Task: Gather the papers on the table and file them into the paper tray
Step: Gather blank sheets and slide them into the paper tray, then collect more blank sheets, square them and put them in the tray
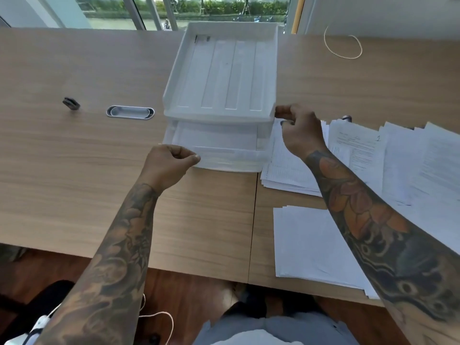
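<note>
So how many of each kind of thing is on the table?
Paper tray, two tiers: 1
Paper piles: 3, a printed stack beside the tray, a fanned spread at the right, a blank stack near the edge
Rubber band: 1
Binder clip: 1
Cable grommet: 1
Total: 7

Left hand (171, 161): fingers curled, thumb and forefinger pinched at the near left corner of the paper tray's (219, 70) lower tier.
Right hand (300, 131): fingers curled against the upper tier's near right corner.
Papers (358, 155): spread just right of the right hand, partly under its forearm.
Paper stack (313, 245): nearer the person, beneath the right forearm.
Tabletop (74, 158): a black clip (71, 103) and an oval grommet (130, 112) lay left of the left hand.
</note>
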